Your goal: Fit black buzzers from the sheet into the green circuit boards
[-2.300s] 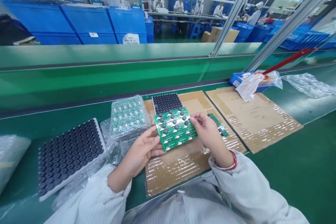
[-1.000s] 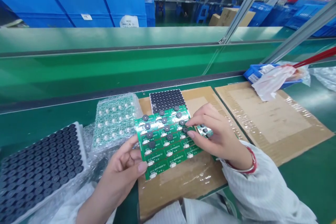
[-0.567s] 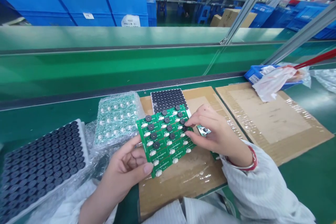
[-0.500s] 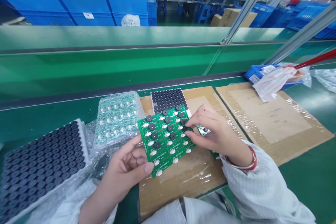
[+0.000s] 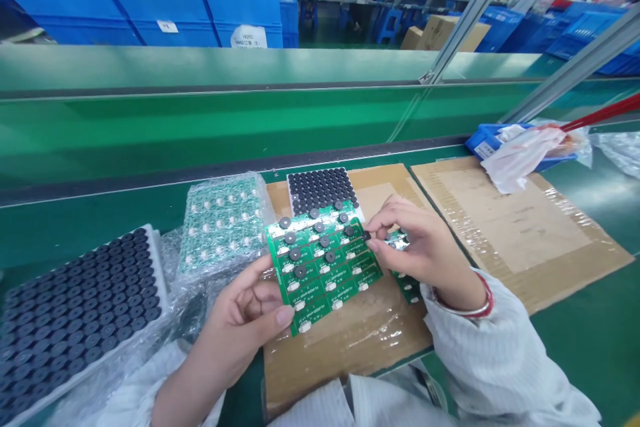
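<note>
My left hand (image 5: 250, 313) grips a green circuit board panel (image 5: 345, 290) by its left edge, thumb on top, tilted above the cardboard. White connectors run in rows across the panel, and several round black buzzers (image 5: 320, 227) stand on its upper part. At the panel's right edge, my right hand (image 5: 417, 240) pinches a black buzzer (image 5: 367, 235) between thumb and forefinger, just off the board surface. Another circuit board (image 5: 407, 285) lies on the cardboard, partly hidden beneath my right hand. Right behind the held panel is a block of black buzzers (image 5: 320, 188) in a white tray.
A larger set of black buzzers (image 5: 85, 320) fills a white tray at left. Beside it lie bubble-wrapped circuit boards (image 5: 223, 223). Cardboard sheets (image 5: 520, 233) cover the bench. A blue bin (image 5: 487, 140) with plastic bags stands at back right, below a slanted metal post (image 5: 475, 13).
My right hand has moved slightly right, carrying the buzzer away from the panel's face to its right edge. The panel has shifted a little right. More of the board beneath my right hand shows.
</note>
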